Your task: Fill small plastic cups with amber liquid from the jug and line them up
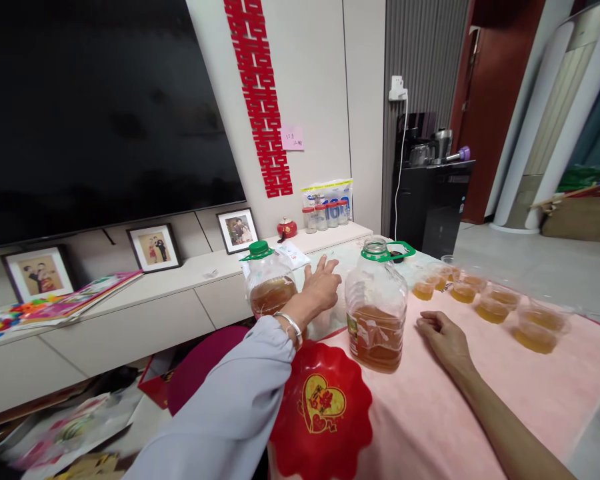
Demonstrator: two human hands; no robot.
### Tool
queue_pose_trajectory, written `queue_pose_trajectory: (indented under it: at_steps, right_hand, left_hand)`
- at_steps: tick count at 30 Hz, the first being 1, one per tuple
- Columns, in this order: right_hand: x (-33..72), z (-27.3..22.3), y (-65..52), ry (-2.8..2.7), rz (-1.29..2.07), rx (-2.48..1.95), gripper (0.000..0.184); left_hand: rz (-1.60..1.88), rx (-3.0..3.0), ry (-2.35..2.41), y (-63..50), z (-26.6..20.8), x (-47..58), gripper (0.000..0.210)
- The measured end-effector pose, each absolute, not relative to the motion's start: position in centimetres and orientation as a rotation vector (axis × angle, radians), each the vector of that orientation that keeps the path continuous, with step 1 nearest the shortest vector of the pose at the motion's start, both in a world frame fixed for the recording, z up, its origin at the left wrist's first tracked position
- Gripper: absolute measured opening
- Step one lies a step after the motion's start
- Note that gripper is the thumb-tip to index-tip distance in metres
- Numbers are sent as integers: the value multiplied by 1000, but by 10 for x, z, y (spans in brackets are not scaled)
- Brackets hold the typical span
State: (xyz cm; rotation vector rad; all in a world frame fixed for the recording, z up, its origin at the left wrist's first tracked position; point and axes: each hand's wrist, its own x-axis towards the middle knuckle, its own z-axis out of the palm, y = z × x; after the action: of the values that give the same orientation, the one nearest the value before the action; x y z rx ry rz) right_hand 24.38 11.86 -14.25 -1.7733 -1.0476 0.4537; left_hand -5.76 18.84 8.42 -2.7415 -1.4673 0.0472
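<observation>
My left hand (323,285), in a light sleeve with a silver bangle, reaches over the table between two plastic jugs. Its fingers are apart and nothing is in them. The left jug (271,290) wears a green cap and stands partly behind my wrist. To the right is an uncapped jug (377,327), roughly half full of amber liquid, with a green carry handle (404,250) at its neck. My right hand (444,339) rests on the pink tablecloth (420,407), fingers loosely bent and holding nothing visible. Several clear cups (493,310) of amber liquid stand beyond it.
A red scalloped tray (347,437) lies at the table's near edge. Behind stands a white cabinet (145,320) with framed photos (237,230), red-lidded jars (325,219) and a small red pot (287,228). A maroon stool (200,367) is below left.
</observation>
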Motion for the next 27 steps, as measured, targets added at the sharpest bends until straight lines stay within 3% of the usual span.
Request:
queue_pose_trajectory:
  at_steps: [7,27]
  right_hand:
    - [246,-146,120,-1064,471,-1769,33]
    - [249,-150,122,-1076,476,-1733,33]
  left_hand:
    - [43,-2730,-1445,202,67,-47,27]
    - [26,-2724,-1525,208,81,-43,22]
